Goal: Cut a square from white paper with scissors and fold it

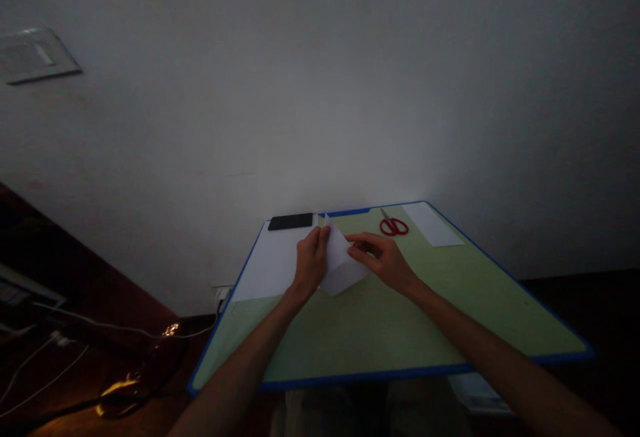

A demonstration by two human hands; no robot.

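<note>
A folded piece of white paper is held up over the green tabletop between both hands. My left hand is closed around its left side, thumb on top. At the paper's right edge, my right hand pinches with thumb and index finger. Beyond the right hand lies a pair of scissors with red handles, blades pointing toward the wall. A white sheet rests flat on the left, with a black phone-like slab at its far end.
The small green table has a blue rim and stands against a grey wall. A strip of white paper lies at the far right. Cables run left of the table to a wall socket.
</note>
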